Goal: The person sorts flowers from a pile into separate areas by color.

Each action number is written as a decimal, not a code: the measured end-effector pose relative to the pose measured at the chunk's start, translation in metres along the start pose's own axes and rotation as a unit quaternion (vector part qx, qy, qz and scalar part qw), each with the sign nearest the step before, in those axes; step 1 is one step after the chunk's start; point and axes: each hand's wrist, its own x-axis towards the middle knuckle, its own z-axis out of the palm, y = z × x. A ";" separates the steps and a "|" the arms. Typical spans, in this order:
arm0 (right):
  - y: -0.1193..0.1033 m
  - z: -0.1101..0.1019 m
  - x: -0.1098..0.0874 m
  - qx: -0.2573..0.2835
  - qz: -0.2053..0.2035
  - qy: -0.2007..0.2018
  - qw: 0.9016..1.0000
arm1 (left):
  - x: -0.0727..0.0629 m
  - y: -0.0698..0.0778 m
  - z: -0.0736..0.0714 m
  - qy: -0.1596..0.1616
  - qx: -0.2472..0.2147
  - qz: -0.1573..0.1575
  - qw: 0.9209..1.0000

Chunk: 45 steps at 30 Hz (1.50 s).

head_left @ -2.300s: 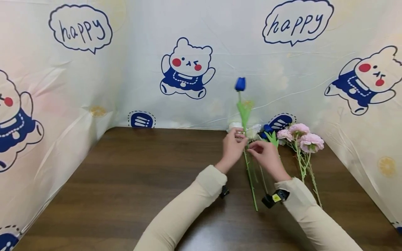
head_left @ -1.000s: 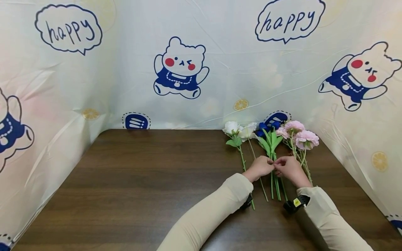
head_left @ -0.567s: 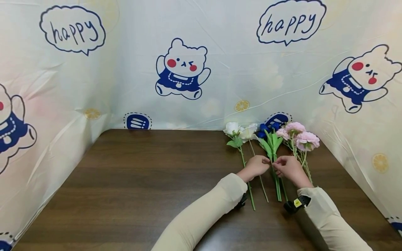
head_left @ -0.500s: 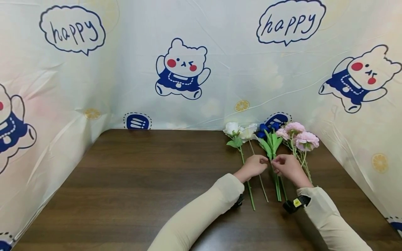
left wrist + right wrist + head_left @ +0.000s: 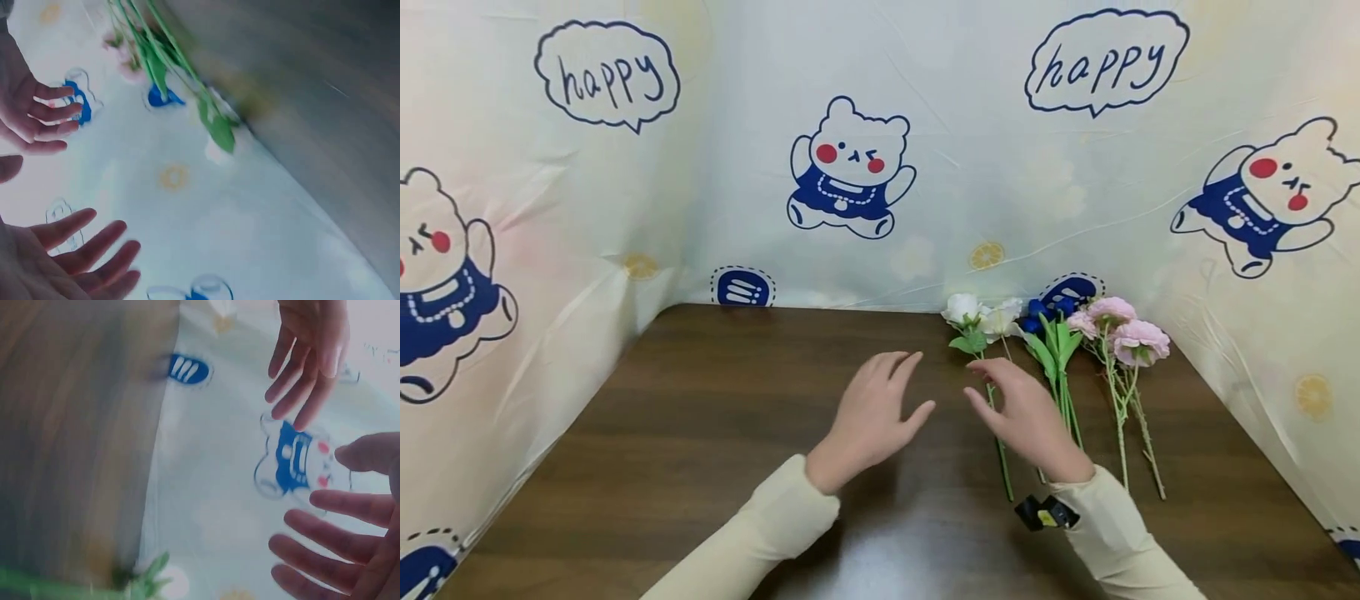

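My left hand is raised over the middle of the table, fingers loosely extended and thumb apart, holding nothing. Facing it, my right hand hangs in front of the white flowers, its fingers relaxed and bare. Both hands also show with spread fingers in the left wrist view. Right of the white flowers lie blue tulips with broad green leaves, their stems partly hidden behind the right hand. Farthest right are pink flowers on thin thorny stems.
The dark wooden table reaches back to a printed cloth backdrop with bears and speech bubbles. Cloth also encloses both sides. A small black camera is strapped to the right wrist.
Both hands have left the blue tulip stems and drawn back leftward, the left hand farther. Earlier they held up a single blue tulip; it now lies with the others.
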 end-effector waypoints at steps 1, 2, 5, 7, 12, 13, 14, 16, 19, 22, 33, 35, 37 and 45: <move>-0.005 0.004 -0.001 -0.013 -0.008 0.003 1.000 | -0.006 -0.004 -0.001 0.007 0.019 -0.004 1.000; -0.009 0.007 -0.002 -0.026 -0.016 0.004 1.000 | -0.011 -0.008 -0.002 0.011 0.031 -0.009 0.999; -0.017 0.016 -0.005 -0.059 -0.030 -0.004 0.998 | -0.022 -0.013 -0.001 0.010 0.042 -0.028 0.999; -0.018 0.019 -0.008 -0.076 -0.026 -0.019 0.997 | -0.026 -0.014 0.001 0.002 0.042 -0.038 0.998; -0.018 0.022 -0.014 -0.079 0.016 -0.065 0.995 | -0.031 -0.016 0.008 -0.019 0.040 -0.062 0.997; -0.018 0.023 -0.014 -0.077 0.021 -0.072 0.994 | -0.031 -0.017 0.009 -0.019 0.042 -0.066 0.997; -0.018 0.023 -0.014 -0.074 0.025 -0.077 0.994 | -0.031 -0.019 0.009 -0.020 0.041 -0.071 0.996; -0.018 0.025 -0.014 -0.072 0.028 -0.081 0.994 | -0.032 -0.023 0.009 -0.019 0.042 -0.077 0.996; -0.018 0.026 -0.012 -0.075 0.026 -0.079 0.994 | -0.031 -0.029 0.008 -0.012 0.044 -0.084 0.995; -0.017 0.027 -0.011 -0.079 0.027 -0.078 0.993 | -0.030 -0.032 0.007 -0.011 0.038 -0.088 0.995; -0.012 0.027 -0.011 -0.085 0.046 -0.087 0.992 | -0.028 -0.032 0.011 -0.015 0.033 -0.092 0.995; -0.011 0.028 -0.011 -0.086 0.047 -0.086 0.991 | -0.028 -0.032 0.011 -0.014 0.038 -0.092 0.995; -0.011 0.028 -0.012 -0.085 0.050 -0.086 0.991 | -0.028 -0.032 0.011 -0.016 0.041 -0.092 0.995; -0.010 0.029 -0.014 -0.079 0.057 -0.091 0.991 | -0.029 -0.030 0.013 -0.027 0.035 -0.097 0.994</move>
